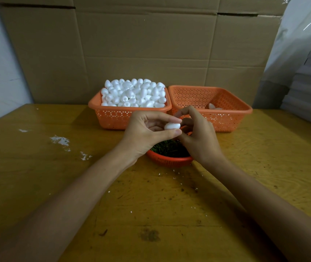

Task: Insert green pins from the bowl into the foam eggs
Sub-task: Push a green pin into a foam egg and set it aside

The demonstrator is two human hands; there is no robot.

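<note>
Left hand [143,133] grip, narrow, around foam egg [172,126]

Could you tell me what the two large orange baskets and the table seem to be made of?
The left basket and right basket look like moulded plastic, matte orange, with small holes in their walls. The table seems varnished wood or plywood: yellowish, visible grain, scuffed.

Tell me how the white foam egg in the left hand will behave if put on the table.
The foam egg is probably very light: the left hand holds it with only thumb and fingertips. Its round shape suggests it would roll on the table.
</note>
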